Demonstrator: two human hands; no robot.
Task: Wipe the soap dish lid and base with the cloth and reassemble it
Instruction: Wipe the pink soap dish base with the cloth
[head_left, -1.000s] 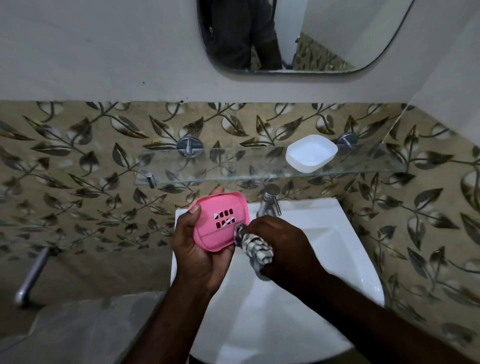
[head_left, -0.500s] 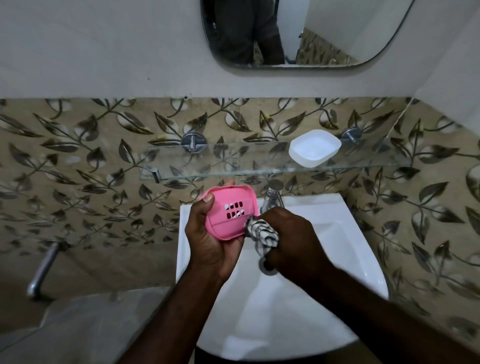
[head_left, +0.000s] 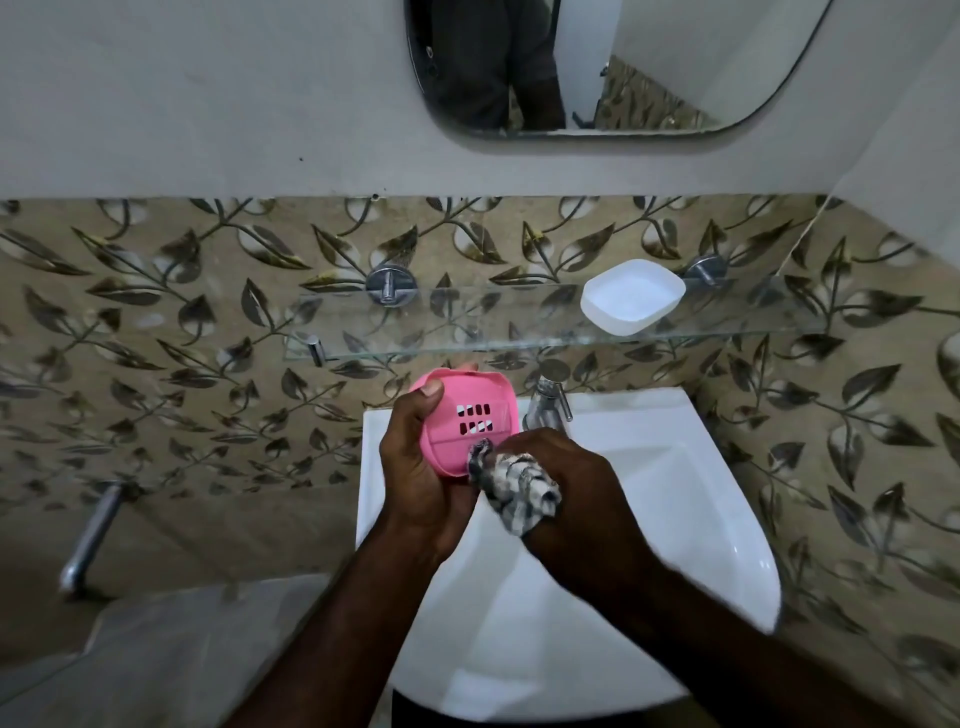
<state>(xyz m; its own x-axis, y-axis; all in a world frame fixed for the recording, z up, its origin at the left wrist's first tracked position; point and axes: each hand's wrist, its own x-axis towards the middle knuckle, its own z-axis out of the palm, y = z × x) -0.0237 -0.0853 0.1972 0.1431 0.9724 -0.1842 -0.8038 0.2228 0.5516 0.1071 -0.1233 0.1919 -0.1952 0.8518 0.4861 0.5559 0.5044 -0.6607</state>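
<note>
Pink slotted soap dish part (head_left: 470, 421): hanging in the air over the back left corner of the sink (head_left: 675, 519), just left of the tap (head_left: 548, 400), with its slotted face turning up toward the camera.
Pink part's axis: the two rows of slots are running left to right, rising slightly to the right; the outline is showing about as tall as wide, so its long axis cannot be told.
Left hand (head_left: 421, 483): cradling the pink part from the left and from below.
Left fingers (head_left: 428, 395): the thumb is lying over the upper left rim, one fingertip is peeking over the far rim, and the rest are hiding behind the part, curling round it.
Right hand (head_left: 571, 488): showing its back to the camera and gripping the striped cloth (head_left: 517, 488).
Right fingers: curling tightly round the bunched cloth, mostly out of sight beneath the hand.
Cloth: its tip is pressing against the pink part's lower right edge.
White soap dish part (head_left: 631, 304): sitting open side up on the glass shelf (head_left: 467, 332), toward the right end, long axis running along the shelf, well apart from both hands.
Mirror (head_left: 649, 67): hanging on the wall above the shelf.
</note>
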